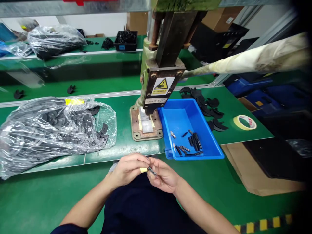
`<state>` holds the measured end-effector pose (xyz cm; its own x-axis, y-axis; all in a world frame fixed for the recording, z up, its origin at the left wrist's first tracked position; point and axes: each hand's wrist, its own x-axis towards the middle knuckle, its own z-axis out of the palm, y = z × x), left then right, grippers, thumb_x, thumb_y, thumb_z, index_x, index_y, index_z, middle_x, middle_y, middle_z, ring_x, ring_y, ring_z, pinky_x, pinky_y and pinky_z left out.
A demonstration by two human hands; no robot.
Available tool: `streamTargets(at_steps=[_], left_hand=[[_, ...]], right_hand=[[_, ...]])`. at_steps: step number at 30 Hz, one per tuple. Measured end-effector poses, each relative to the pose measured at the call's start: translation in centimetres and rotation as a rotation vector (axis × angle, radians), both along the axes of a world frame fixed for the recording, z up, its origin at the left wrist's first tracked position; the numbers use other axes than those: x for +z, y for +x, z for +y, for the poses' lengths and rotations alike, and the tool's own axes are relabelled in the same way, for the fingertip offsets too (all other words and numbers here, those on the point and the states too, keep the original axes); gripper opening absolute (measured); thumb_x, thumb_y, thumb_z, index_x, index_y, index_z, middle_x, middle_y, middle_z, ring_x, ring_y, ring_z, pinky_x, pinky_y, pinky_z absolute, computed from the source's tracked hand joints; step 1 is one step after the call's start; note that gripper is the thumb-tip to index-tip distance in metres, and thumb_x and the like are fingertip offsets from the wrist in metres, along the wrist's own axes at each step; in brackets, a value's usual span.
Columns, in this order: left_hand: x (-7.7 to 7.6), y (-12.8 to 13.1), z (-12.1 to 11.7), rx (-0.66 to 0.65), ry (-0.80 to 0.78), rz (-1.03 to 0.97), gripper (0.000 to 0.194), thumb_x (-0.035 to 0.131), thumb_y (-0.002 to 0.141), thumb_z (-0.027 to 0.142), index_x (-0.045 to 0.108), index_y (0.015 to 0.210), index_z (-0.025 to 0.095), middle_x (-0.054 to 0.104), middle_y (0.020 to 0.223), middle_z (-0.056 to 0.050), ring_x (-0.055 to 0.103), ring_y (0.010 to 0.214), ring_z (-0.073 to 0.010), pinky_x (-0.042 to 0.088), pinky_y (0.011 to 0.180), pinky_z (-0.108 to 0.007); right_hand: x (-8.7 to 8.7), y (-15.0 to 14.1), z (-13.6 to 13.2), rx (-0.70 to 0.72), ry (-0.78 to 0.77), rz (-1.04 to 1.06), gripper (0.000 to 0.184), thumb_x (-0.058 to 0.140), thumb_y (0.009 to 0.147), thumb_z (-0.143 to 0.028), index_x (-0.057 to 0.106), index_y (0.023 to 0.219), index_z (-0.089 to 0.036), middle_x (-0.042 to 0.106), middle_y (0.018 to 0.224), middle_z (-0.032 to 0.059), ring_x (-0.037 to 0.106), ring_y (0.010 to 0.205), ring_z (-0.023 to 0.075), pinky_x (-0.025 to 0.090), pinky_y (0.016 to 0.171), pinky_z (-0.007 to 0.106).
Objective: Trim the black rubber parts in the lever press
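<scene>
Pinching a slim dark part (152, 171) between thumb and fingers, the right hand (164, 176) is holding it before the torso, just off the near edge of the green table (123, 120). The left hand (129, 168) is meeting it at the part's upper end, fingertips bent inward; whether these are also gripping cannot be told. A yellow patch (143, 170) is showing at the left fingers, its nature unclear. Fingers are covering some of the part. Ahead, a press (161, 73) is standing on the table; its top is running out of frame, and its wrapped lever (255, 58) is blurring toward the right edge. A blue tray (176, 117) is sitting right of the press base, holding slim pieces (194, 142), several overlapping and hard to separate by eye. Leftward, a clear plastic bag (60, 130) is reaching the frame's edge, its glare partly masking the dark pieces inside.
</scene>
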<state>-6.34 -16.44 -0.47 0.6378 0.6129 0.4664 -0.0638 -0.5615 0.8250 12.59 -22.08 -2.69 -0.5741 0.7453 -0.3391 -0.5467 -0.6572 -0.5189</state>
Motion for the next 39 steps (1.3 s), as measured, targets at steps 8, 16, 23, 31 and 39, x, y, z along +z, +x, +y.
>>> streamTargets(at_steps=[8,16,23,31,39], left_hand=[[0.5,0.4,0.4,0.021,-0.027,0.044,0.014,0.062,0.092,0.012,0.067,0.103,0.020,0.072,0.098,-0.008,0.070,0.091,-0.0175,0.057,0.081,-0.029],[-0.1,2.5,9.7,0.572,0.051,0.254,0.011,0.059,0.093,0.023,0.068,0.089,0.021,0.071,0.096,-0.005,0.066,0.092,-0.0191,0.052,0.087,-0.032],[-2.1,4.3,15.5,0.476,0.203,0.441,0.018,0.054,0.090,0.015,0.072,0.092,0.019,0.070,0.098,-0.009,0.065,0.098,-0.0222,0.051,0.090,-0.034],[-1.6,3.6,15.9,0.311,0.378,0.587,0.037,0.046,0.086,0.005,0.071,0.110,0.015,0.062,0.108,-0.011,0.061,0.104,-0.0229,0.051,0.094,-0.034],[-2.5,3.8,15.4,0.354,0.348,0.541,0.045,0.043,0.081,0.002,0.070,0.114,0.018,0.059,0.114,-0.009,0.059,0.112,-0.0213,0.049,0.099,-0.032]], right_hand=[[0.0,0.8,0.3,0.034,-0.127,0.107,0.047,0.080,0.073,-0.051,0.051,0.095,-0.022,0.048,0.056,-0.0116,0.029,0.039,0.0004,0.014,0.040,0.015],[2.2,1.6,-1.4,-0.057,-0.097,-0.045,0.033,0.057,0.091,-0.053,0.051,0.089,-0.021,0.062,0.058,-0.0036,0.053,0.041,0.0074,0.029,0.038,0.016],[4.7,4.5,-2.4,-0.095,0.096,-0.090,0.041,0.070,0.081,-0.055,0.053,0.083,-0.018,0.065,0.063,0.0009,0.059,0.048,0.0085,0.037,0.043,0.017],[6.7,9.2,-0.2,-0.216,0.379,-0.283,0.032,0.064,0.087,-0.052,0.060,0.087,-0.020,0.064,0.068,0.0010,0.058,0.057,0.0095,0.043,0.051,0.021],[17.6,10.5,7.3,-1.143,1.113,-0.740,0.050,0.076,0.075,-0.054,0.067,0.116,-0.027,0.065,0.120,0.0050,0.058,0.124,0.0254,0.049,0.104,0.043]])
